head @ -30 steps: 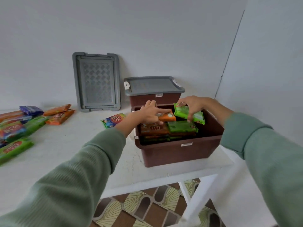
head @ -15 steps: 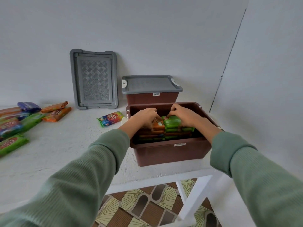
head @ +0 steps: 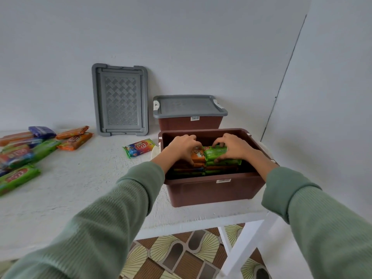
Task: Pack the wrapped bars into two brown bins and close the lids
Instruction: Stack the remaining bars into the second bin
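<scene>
Closest to me are my two green ribbed sleeves (head: 100, 228), reaching out over the front edge of the rough white table (head: 80, 188), with brown and cream patterned floor tiles (head: 181, 254) showing underneath it. Both hands are down in the open brown plastic bin (head: 211, 192), which sits at the near right corner of the table. My left hand (head: 182, 147) has its fingers curled over the top of an orange wrapped bar (head: 198, 155), thumb tucked down the near side, so I'm gripping it. My right hand (head: 234, 147) is clamped around a green wrapped bar (head: 216, 154) right next to it, and the two bars touch end to end on top of the stacks already in the bin (head: 201, 170). Just left of the bin a multicoloured wrapped bar (head: 140, 148) lies flat on the table. Way over on the left is a loose pile of wrapped bars (head: 22, 156) in green, orange and blue, a bit blurry at the edge. Behind the open bin is the second brown plastic bin (head: 190, 123) with its grey plastic lid (head: 189, 106) on it. Left of that, a spare grey lid with a woven pattern (head: 120, 100) stands on the table, leaning against the white wall.
</scene>
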A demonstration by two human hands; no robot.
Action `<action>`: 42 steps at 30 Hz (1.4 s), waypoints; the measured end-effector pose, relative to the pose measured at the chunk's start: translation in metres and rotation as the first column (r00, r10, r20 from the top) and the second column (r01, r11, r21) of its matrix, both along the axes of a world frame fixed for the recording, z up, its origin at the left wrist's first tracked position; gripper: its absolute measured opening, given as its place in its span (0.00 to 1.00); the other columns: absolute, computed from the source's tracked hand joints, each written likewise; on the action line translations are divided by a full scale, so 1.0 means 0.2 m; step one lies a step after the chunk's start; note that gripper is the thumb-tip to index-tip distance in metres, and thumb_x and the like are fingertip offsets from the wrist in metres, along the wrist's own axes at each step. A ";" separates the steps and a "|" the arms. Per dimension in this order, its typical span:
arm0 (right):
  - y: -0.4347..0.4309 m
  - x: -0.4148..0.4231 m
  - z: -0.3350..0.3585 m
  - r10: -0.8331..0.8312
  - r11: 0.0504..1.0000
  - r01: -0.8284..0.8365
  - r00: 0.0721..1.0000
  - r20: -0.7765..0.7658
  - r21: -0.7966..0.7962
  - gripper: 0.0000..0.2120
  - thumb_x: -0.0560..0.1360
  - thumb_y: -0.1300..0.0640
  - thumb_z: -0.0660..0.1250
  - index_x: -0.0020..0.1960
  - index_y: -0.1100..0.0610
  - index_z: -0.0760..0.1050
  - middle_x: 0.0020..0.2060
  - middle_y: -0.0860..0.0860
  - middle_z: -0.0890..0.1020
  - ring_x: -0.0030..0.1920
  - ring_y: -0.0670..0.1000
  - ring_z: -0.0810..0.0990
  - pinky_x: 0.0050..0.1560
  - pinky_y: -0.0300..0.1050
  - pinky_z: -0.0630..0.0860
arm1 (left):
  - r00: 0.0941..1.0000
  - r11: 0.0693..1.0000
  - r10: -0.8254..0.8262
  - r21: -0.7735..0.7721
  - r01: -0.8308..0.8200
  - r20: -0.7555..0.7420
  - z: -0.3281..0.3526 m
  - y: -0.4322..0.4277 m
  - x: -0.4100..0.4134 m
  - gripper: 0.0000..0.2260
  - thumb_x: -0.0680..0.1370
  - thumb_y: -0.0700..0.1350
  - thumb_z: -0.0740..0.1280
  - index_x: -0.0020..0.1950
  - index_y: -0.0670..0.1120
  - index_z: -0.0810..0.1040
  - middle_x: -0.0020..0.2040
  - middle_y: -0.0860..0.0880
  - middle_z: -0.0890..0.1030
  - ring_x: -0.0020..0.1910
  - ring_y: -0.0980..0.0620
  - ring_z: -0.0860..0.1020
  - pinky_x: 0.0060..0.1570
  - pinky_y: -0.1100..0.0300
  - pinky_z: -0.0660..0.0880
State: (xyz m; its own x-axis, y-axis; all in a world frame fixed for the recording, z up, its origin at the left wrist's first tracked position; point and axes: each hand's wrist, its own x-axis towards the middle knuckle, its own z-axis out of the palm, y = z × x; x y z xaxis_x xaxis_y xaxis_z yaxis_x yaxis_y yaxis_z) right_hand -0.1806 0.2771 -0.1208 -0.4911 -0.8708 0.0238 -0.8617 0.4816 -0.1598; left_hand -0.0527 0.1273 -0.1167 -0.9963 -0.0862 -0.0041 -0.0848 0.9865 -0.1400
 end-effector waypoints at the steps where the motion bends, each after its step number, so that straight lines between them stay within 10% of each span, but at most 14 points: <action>1: -0.01 0.01 0.01 0.004 0.998 0.001 0.997 0.080 -0.057 0.22 0.67 0.43 0.73 0.57 0.49 0.77 0.47 0.50 0.75 0.50 0.51 0.76 0.52 0.51 0.76 | 1.000 1.000 -0.003 0.019 0.003 0.004 0.00 0.00 0.00 0.31 0.69 0.57 0.71 0.69 0.51 0.67 0.61 0.47 0.71 0.59 0.47 0.71 0.49 0.56 0.69; 9: -0.31 0.11 0.20 0.087 0.917 -0.034 0.989 0.117 -0.399 0.09 0.73 0.57 0.70 0.53 0.56 0.80 0.45 0.52 0.80 0.47 0.51 0.79 0.48 0.42 0.74 | 0.949 0.898 0.130 0.440 0.009 -0.286 0.16 -0.24 0.17 0.11 0.76 0.48 0.66 0.54 0.42 0.80 0.50 0.45 0.81 0.45 0.52 0.78 0.47 0.62 0.74; 18: -0.90 0.41 0.28 0.200 0.885 -0.107 0.967 0.161 -0.454 0.12 0.72 0.64 0.69 0.55 0.61 0.79 0.49 0.60 0.80 0.46 0.55 0.77 0.52 0.45 0.73 | 0.753 0.829 0.479 0.513 -0.221 -0.450 0.23 -0.78 0.78 0.09 0.77 0.40 0.65 0.53 0.38 0.80 0.50 0.42 0.82 0.43 0.54 0.76 0.46 0.66 0.71; 28: -1.43 0.68 -0.01 0.293 0.955 -0.296 0.944 0.153 -0.003 0.26 0.72 0.58 0.69 0.69 0.53 0.68 0.64 0.59 0.70 0.64 0.59 0.70 0.62 0.47 0.67 | 0.546 0.644 0.757 0.557 -0.525 -0.360 0.00 -1.17 1.41 0.10 0.75 0.38 0.66 0.55 0.37 0.79 0.53 0.39 0.81 0.52 0.45 0.79 0.51 0.60 0.73; 34: -1.47 0.63 -0.17 0.241 0.780 -0.231 0.969 0.062 0.582 0.43 0.71 0.58 0.67 0.76 0.42 0.44 0.76 0.57 0.48 0.75 0.61 0.51 0.72 0.54 0.57 | 0.417 0.351 0.907 0.440 -0.827 0.061 -0.28 -1.31 1.65 0.33 0.75 0.56 0.65 0.75 0.48 0.56 0.75 0.40 0.54 0.74 0.37 0.52 0.72 0.40 0.54; 42: -1.48 0.59 -0.22 0.347 0.795 -0.245 0.934 -0.083 0.555 0.44 0.71 0.65 0.68 0.75 0.39 0.48 0.66 0.56 0.64 0.66 0.58 0.65 0.65 0.53 0.67 | 0.363 0.342 0.927 0.180 -0.922 0.097 -0.37 -1.30 1.68 0.27 0.77 0.58 0.60 0.75 0.56 0.56 0.75 0.41 0.55 0.74 0.39 0.53 0.69 0.35 0.53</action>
State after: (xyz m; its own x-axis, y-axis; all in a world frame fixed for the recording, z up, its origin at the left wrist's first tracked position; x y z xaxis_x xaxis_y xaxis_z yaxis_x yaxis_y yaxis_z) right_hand -0.0635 -0.0196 -0.1647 -0.2389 -0.8741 -0.4230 -0.9646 0.1636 0.2069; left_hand 0.2837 -0.1319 -0.1916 -0.2823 -0.9523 -0.1159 -0.9593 0.2804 0.0326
